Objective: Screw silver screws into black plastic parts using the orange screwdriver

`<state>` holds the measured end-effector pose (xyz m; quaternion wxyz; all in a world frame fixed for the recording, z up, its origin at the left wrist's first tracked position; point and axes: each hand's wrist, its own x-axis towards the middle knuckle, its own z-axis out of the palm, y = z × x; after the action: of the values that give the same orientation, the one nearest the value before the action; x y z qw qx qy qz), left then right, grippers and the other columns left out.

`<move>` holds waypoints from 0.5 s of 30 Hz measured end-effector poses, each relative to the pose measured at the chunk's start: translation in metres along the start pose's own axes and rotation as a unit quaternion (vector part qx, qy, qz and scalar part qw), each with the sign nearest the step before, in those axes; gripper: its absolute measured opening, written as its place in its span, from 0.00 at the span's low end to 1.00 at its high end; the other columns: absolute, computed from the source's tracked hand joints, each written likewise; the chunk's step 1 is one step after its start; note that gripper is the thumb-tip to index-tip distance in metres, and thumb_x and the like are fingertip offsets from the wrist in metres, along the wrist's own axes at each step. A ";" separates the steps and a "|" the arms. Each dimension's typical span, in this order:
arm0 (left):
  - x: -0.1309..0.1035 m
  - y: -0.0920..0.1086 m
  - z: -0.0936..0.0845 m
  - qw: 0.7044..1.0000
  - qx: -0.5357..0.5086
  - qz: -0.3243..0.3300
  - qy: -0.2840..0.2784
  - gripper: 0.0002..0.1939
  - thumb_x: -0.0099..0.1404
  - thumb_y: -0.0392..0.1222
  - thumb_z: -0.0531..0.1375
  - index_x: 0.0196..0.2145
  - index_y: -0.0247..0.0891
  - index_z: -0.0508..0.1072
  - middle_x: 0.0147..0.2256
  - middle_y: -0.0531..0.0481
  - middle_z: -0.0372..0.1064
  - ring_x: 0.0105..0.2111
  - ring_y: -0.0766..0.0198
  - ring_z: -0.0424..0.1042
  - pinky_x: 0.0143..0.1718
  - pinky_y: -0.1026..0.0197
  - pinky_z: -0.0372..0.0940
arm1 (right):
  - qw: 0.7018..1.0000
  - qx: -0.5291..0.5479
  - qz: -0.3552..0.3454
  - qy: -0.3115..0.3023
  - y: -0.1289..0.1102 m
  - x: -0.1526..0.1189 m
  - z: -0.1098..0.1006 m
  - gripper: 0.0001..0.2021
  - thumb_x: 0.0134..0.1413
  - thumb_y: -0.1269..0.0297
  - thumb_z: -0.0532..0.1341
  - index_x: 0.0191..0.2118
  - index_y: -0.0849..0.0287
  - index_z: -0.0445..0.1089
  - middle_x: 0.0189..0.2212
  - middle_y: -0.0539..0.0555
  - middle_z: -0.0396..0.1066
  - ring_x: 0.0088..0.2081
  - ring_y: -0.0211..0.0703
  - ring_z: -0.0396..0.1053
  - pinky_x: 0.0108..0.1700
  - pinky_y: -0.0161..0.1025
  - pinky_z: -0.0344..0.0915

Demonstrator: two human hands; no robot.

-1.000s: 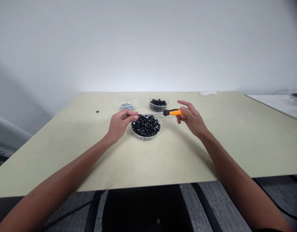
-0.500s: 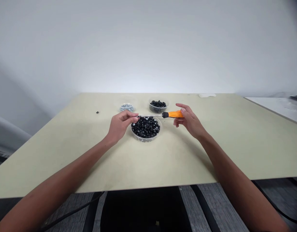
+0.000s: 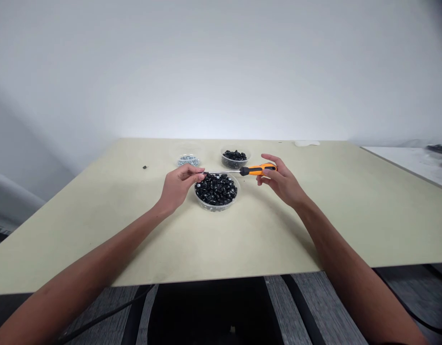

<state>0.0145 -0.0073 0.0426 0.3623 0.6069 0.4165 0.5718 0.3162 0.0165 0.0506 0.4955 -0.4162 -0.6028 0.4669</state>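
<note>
A screwdriver with an orange and black handle lies level above the table, its metal shaft pointing left. My right hand is closed on the handle with thumb and fingers. At the shaft's tip, the thumb and fingers of my left hand are pinched together; what they hold there is too small and hidden to name. Just below the shaft stands a clear round bowl full of small black parts, some showing shiny metal centres.
Behind stand a clear bowl of small silvery screws or similar metal pieces and another bowl of black parts. One small black piece lies on the table at left. A white object lies at the back right.
The screwdriver handle has turned, so its black grip inlays now show. My right fingers have shifted slightly around it; my left hand stays almost still.
</note>
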 end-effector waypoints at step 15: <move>0.000 -0.002 -0.001 0.999 0.028 0.007 -0.014 0.10 0.60 0.46 0.67 0.37 0.37 0.79 0.39 0.46 0.78 0.39 0.58 0.77 0.45 0.57 0.72 | 0.997 -0.059 0.025 0.041 0.000 0.000 0.002 0.26 0.60 0.44 0.57 0.57 0.56 0.61 0.27 0.49 0.62 0.26 0.33 0.62 0.29 0.34 0.66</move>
<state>0.0132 -0.0068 0.0405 0.3468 0.6277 0.4226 0.5542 0.3147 0.0161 0.0501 0.4828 -0.4782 -0.5976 0.4255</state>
